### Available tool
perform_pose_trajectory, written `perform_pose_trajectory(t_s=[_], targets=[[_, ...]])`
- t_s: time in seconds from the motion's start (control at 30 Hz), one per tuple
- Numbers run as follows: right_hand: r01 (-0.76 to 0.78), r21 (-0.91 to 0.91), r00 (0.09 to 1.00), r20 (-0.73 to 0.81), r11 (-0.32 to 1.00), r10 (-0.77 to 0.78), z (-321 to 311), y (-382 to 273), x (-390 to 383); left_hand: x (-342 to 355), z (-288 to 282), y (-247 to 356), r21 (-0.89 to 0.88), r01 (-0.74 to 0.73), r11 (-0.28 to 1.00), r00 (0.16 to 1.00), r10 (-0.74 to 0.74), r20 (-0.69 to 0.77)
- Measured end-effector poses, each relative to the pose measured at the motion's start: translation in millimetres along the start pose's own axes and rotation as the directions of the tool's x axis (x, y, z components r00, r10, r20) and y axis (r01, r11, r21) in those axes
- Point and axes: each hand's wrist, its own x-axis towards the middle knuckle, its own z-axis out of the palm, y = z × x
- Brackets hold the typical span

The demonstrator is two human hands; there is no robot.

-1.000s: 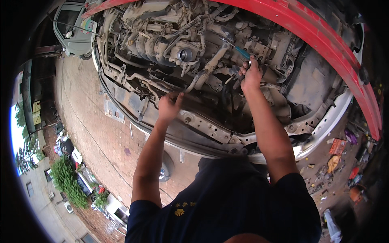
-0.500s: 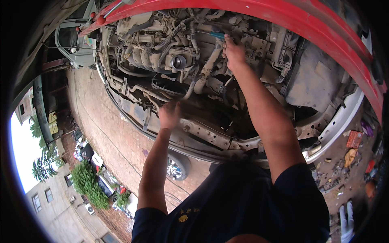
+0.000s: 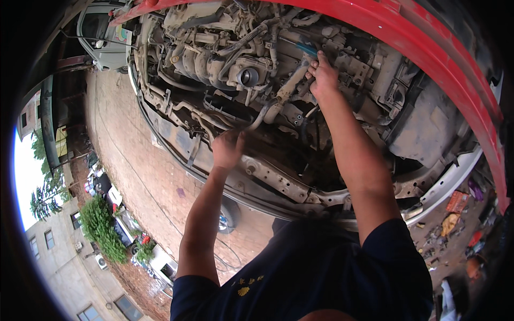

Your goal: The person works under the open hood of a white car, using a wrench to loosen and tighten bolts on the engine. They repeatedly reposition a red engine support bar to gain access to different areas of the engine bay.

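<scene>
Over the engine bay, my right hand (image 3: 324,77) is closed round the teal handle of a screwdriver (image 3: 307,50). Its thin shaft points left, among dusty hoses and engine parts; the tip is hard to make out. Just below that hand runs a thick, dirty pipe (image 3: 292,85). My left hand (image 3: 228,148) grips the car's front crossmember (image 3: 278,182), thumb up, beside the end of a curved hose (image 3: 261,119). The fingers on its far side are partly hidden. Left of the pipe sits a round, open throttle body (image 3: 247,77).
A red raised hood (image 3: 385,27) arches over the far side. The battery-side plastic cover (image 3: 423,125) lies at right. Litter and parts (image 3: 455,214) cover the ground at right. A wheel (image 3: 227,216) lies on the brick paving at left, and a grey vehicle (image 3: 104,40) stands far left.
The view has shifted, so the engine bay sits slightly further right and lower in the picture. Both hands keep their places, the right still on the screwdriver.
</scene>
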Motion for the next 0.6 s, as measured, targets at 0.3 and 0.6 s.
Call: perform_pose_trajectory(t_s=[0.3,0.6], targets=[[0.456,-0.629,0.884,0.243,0.629,-0.398,-21,-3,32,2,-3,1,0.022,0.087,0.996,0.993,-0.089,0.079],[0.115,-0.441,0.986,0.16,0.89,-0.048,-16,-17,16,-1,-2,-2,0.017,0.042,0.999,0.999,-0.043,0.027]])
